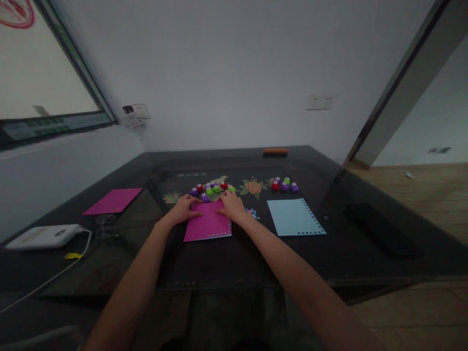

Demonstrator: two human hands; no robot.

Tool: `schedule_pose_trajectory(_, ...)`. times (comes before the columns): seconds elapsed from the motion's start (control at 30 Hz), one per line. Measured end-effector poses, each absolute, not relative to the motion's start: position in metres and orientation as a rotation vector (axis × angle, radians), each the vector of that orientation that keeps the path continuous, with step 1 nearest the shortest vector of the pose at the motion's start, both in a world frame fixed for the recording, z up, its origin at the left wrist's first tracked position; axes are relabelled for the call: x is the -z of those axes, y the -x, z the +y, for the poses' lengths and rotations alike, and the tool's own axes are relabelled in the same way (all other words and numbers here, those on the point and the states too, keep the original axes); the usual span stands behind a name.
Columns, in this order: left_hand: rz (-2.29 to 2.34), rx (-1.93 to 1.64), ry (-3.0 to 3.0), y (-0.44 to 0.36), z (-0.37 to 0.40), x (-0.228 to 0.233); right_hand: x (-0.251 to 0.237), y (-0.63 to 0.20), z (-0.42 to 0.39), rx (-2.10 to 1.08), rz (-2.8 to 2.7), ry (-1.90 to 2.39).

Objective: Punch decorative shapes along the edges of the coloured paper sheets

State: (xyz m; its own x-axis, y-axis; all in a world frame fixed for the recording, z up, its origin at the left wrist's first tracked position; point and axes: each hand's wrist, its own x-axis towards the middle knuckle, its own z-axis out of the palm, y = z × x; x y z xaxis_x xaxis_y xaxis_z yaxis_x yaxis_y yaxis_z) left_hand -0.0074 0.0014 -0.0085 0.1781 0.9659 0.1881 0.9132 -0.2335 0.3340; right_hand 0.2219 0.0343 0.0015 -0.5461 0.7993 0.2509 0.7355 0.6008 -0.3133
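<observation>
A pink paper sheet (pixel 207 224) lies in front of me on the dark table, with punched holes along its near edge and right side. A thin pale blue edge shows beneath it. My left hand (pixel 182 209) holds its far left corner, thumb on top and fingers curled at the edge. At the far right corner, my right hand (pixel 232 206) grips it the same way. Just beyond the hands sits a group of purple, red and green eyeball-like toys (pixel 215 188). Small pink and blue beads (pixel 252 213) lie beside my right wrist, partly hidden by it.
A light blue punched sheet (pixel 295 217) lies to the right, below several more eyeball-like toys (pixel 284 185). Leftward are another pink sheet (pixel 113 201) and a white device (pixel 44 236) with a cable. A brown roll (pixel 275 152) rests near the wall; a dark flat object (pixel 382 229) lies right.
</observation>
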Motion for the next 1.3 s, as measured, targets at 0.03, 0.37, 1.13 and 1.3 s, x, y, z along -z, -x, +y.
schedule_pose_trajectory(0.03,1.839,-0.54,-2.297,0.007,0.002,0.008,-0.002,-0.222,0.034,-0.256,-2.45,1.245)
schedule_pose_trajectory(0.37,1.798,-0.495,-2.337,0.004,0.001,0.004,-0.001,-0.222,0.032,-0.33,-2.364,1.316)
schedule_pose_trajectory(1.13,1.534,-1.231,-1.357,-0.031,-0.012,-0.021,-0.01,-0.24,0.061,-1.275,-1.591,0.901)
schedule_pose_trajectory(1.3,1.421,-1.115,-1.391,-0.043,-0.015,-0.019,-0.02,-0.251,0.066,-1.298,-1.483,0.923)
